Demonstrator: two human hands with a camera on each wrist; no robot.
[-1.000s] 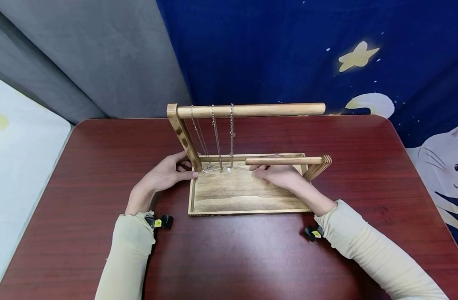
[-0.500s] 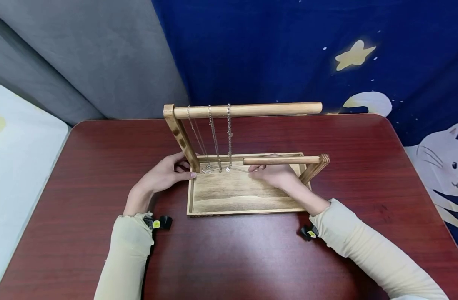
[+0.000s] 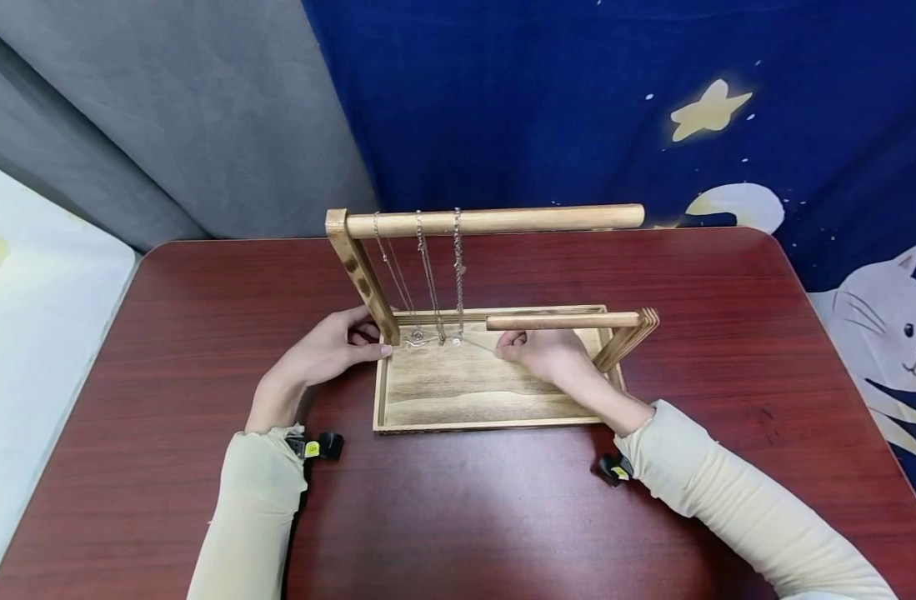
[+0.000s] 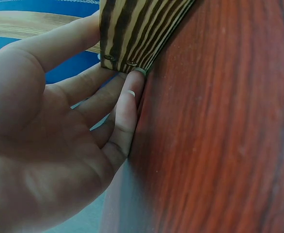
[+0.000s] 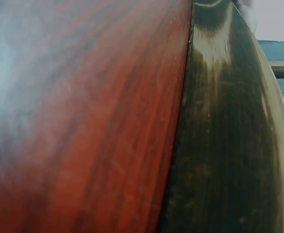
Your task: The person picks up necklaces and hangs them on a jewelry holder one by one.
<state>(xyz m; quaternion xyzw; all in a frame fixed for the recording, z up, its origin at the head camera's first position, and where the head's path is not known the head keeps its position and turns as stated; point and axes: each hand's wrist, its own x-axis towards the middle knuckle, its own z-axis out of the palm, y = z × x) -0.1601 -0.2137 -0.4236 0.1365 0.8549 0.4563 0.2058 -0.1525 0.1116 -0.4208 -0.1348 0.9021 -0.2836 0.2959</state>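
Observation:
A wooden jewelry stand with a shallow tray sits on the table. Three silvery necklaces hang from its tall upper bar, their lower ends at the tray's floor. At the tray's left end, my left hand grips the stand beside the upright. The left wrist view shows the fingers against the striped wood end. Under the lower bar, my right hand pinches a thin chain that runs left across the tray. Its far end is tangled visually with the hanging pendants.
The dark red table surrounds the stand. A slanted post carries the lower bar, close to the right forearm. Behind the table hang grey and blue curtains. The right wrist view holds mostly table and tray side.
The right hand has shifted slightly toward me, and the chain's right end has come forward with it. My left hand keeps its grip. The head view has shifted a little.

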